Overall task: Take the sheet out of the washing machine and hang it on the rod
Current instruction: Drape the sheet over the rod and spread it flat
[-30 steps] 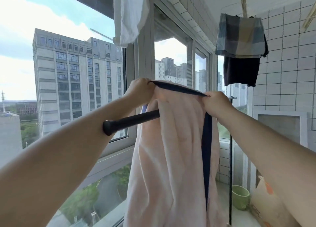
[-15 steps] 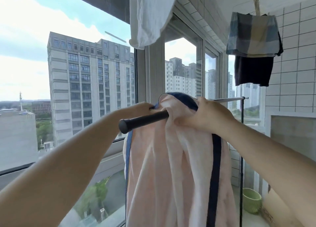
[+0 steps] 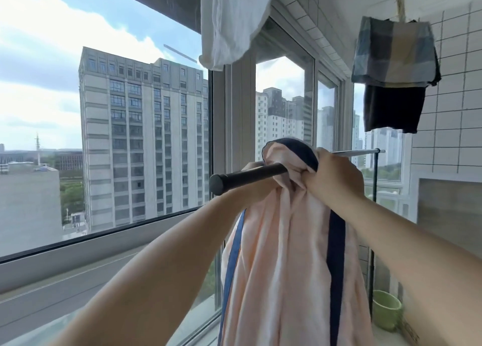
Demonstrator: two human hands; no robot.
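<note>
The pale pink cotton sheet with dark blue borders hangs draped over the black-tipped metal rod, bunched near the rod's capped near end. The right hand is clenched around a gathered fold of the sheet at the rod. The left hand reaches behind the rod and fabric, mostly hidden, so its grip cannot be told.

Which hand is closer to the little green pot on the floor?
The right hand. It grips the pink sheet on the rod, up above the green pot. The left hand is farther left, mostly hidden behind the rod.
</note>
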